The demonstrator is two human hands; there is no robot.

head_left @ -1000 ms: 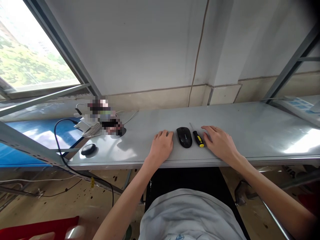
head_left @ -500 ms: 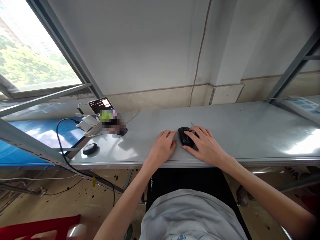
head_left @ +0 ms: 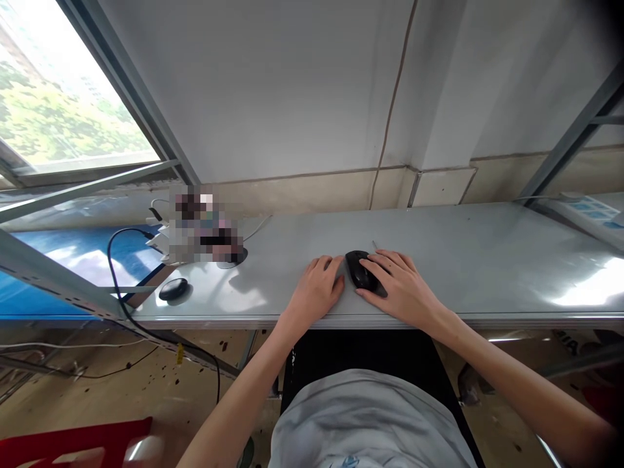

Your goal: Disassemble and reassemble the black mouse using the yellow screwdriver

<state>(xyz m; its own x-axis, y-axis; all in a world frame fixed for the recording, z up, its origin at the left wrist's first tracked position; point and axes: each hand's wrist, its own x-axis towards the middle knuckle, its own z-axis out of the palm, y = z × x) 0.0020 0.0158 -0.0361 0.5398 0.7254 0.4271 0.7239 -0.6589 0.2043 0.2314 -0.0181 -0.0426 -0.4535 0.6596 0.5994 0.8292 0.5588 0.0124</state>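
Note:
A black computer mouse (head_left: 357, 272) lies on the grey metal table (head_left: 487, 260), close to its front edge. My right hand (head_left: 397, 287) rests over the mouse's right side, fingers curved across its top and thumb at its near end. My left hand (head_left: 318, 289) lies flat on the table just left of the mouse, fingertips close to its side, holding nothing. A screwdriver is almost wholly hidden under my right hand; only its thin metal tip (head_left: 374, 246) shows past my fingers.
A small black round object (head_left: 173, 288) sits near the table's front left. Behind it are blurred devices and white chargers (head_left: 195, 227), with a black cable (head_left: 114, 273) dropping to the floor. A blue surface (head_left: 58, 263), metal frame bars and a window lie to the left.
My right hand moved left from beside the yellow-handled screwdriver onto the mouse, covering the screwdriver. My left hand has barely shifted.

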